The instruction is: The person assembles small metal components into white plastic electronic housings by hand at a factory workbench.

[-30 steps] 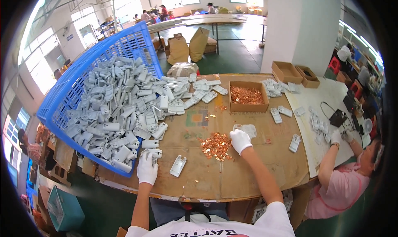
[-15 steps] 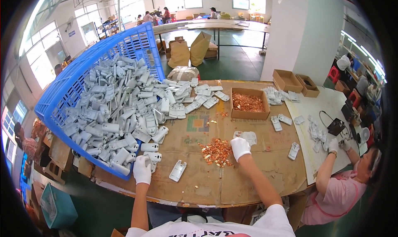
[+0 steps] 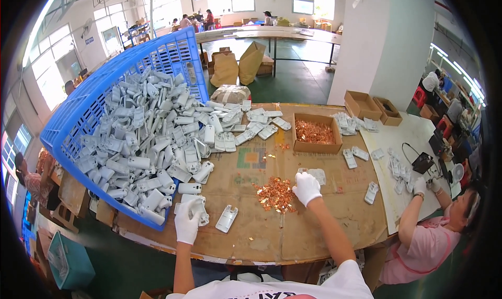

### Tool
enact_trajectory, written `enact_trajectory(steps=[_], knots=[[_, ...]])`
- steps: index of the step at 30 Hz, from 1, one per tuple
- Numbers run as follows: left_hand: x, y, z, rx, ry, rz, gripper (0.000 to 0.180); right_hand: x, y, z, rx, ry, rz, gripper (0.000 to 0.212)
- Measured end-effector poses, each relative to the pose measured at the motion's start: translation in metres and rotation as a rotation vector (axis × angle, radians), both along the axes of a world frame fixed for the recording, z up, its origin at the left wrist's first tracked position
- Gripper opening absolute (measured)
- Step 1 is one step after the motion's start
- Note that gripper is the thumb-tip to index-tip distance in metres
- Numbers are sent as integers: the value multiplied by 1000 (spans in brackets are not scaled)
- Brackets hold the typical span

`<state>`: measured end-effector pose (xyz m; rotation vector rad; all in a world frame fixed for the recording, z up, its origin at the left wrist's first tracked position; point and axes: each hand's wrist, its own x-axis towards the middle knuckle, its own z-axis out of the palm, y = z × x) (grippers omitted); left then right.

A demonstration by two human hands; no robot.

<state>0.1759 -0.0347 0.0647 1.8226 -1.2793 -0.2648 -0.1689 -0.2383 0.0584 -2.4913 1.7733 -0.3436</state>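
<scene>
My left hand [image 3: 187,223], in a white glove, is closed on the edge of a white plastic housing [image 3: 203,215], just in front of the blue crate. Another housing [image 3: 226,219] lies flat to its right with its hollow side up. My right hand [image 3: 307,188], also gloved, has its fingers curled together at the right edge of a pile of small copper-coloured metal pieces [image 3: 276,195]. What its fingertips hold, if anything, is hidden. Just beyond that hand lies a translucent whitish plastic piece [image 3: 317,176].
A tilted blue crate [image 3: 107,198] spills many white housings onto the cardboard-covered table [image 3: 334,220]. A cardboard box [image 3: 316,147] holds more copper pieces. Several housings lie at the right, including one loose housing [image 3: 371,193]. A co-worker [image 3: 426,241] handles parts at the adjoining table.
My left hand has moved slightly right, and the housing at its fingers has shifted right with it. My right hand stays beside the copper pile with only a small shift.
</scene>
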Motion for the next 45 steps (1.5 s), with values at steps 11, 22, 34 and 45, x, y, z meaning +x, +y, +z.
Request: enact_trajectory(steps=[11, 22, 34, 45], knots=[[-26, 1, -22, 330, -540, 80, 34, 69, 143, 2, 172, -602, 592, 19], [26, -21, 1, 172, -589, -416, 11, 85, 190, -22, 279, -804, 526, 21], [-97, 32, 7, -119, 838, -109, 51, 111, 182, 10, 66, -1040, 508, 30], [-115, 92, 1, 66, 337, 125, 32, 128, 201, 0, 53, -789, 701, 27]])
